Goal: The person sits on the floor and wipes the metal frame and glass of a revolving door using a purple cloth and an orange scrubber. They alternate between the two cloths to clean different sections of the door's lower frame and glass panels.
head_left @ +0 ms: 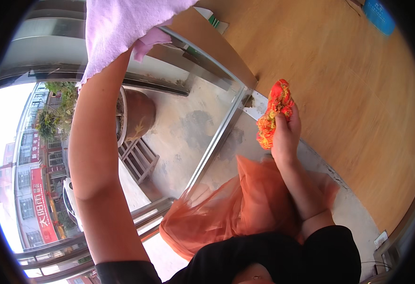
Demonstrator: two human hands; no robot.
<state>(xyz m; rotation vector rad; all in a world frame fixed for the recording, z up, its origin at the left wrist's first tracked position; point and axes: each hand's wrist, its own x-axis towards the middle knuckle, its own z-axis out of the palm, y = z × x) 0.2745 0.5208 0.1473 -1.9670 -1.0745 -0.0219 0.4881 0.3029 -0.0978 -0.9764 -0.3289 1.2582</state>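
My left arm (95,149) reaches up to the top of the view. A lilac cloth (118,32) covers its wrist and hides the hand, so the fingers cannot be seen. The cloth overlaps the glass pane (193,117) of a metal-framed door. My right hand (287,135) grips a bunched red and yellow mesh cloth (276,110) in front of my body, thumb on top. This bundle is beside the lower corner of the metal door frame (218,138), apart from it. Sheer orange skirt fabric (257,202) spreads below the right hand.
Beyond the glass are a large brown plant pot (138,113), a slatted wooden rack (140,158) and a street with signs bearing writing. Wood-look flooring (345,117) extends to the right. A blue object (379,17) lies at the top right.
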